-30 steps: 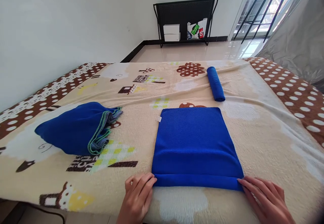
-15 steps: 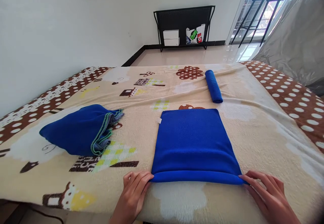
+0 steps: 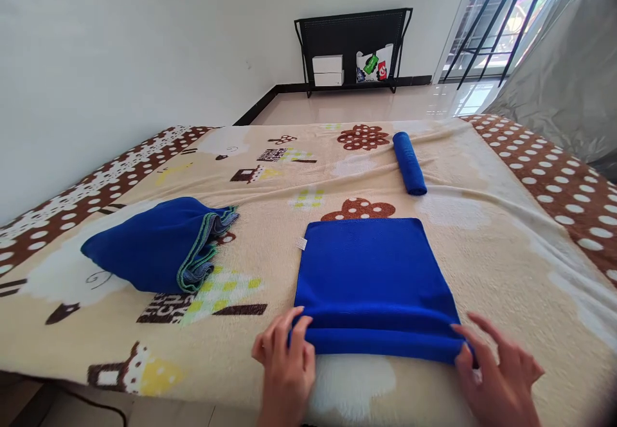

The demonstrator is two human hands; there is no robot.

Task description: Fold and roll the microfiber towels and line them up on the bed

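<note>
A blue towel lies spread on the patterned blanket, its near edge rolled into a narrow band. My left hand has curled fingers on the left end of that roll. At the right end, my right hand grips the roll between thumb and index finger, the other fingers lifted apart. A white tag sticks out at the towel's upper left side. Beyond it to the right lies a rolled blue towel. To the left rests a bunched pile of blue cloths with green-stitched edges.
The cream blanket covers the bed, with brown polka-dot borders at both sides. A black rack holding white boxes and a printed bag stands by the far wall. A stool and a grey-covered bulk are at the right.
The towel's far edge has come nearer and its near edge is rolled further. My left hand has moved right and over the roll; my right hand has shifted slightly lower and curled around its end.
</note>
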